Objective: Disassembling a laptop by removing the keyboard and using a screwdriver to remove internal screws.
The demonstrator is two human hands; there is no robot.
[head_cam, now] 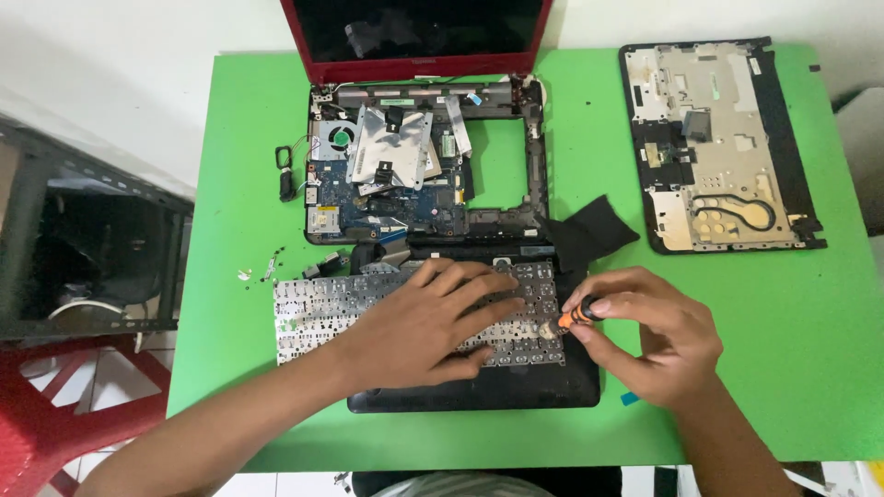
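A few tiny screws (262, 269), too small to count, are lying on the green worktop (810, 368) at nine o'clock. One opened laptop base (419, 166) is holding one fan (336, 138) inside. The left hand (424, 322) is lying flat, fingers spread, on one upside-down keyboard (322, 308). The right hand (658, 336) is pinching one orange screwdriver (575, 316), its tip hidden. One cover (723, 143) is resting at two o'clock.

Open green table (810, 331) right of hand (658, 336); opened laptop (424, 175) blocks ahead, loose screws (262, 271) left.
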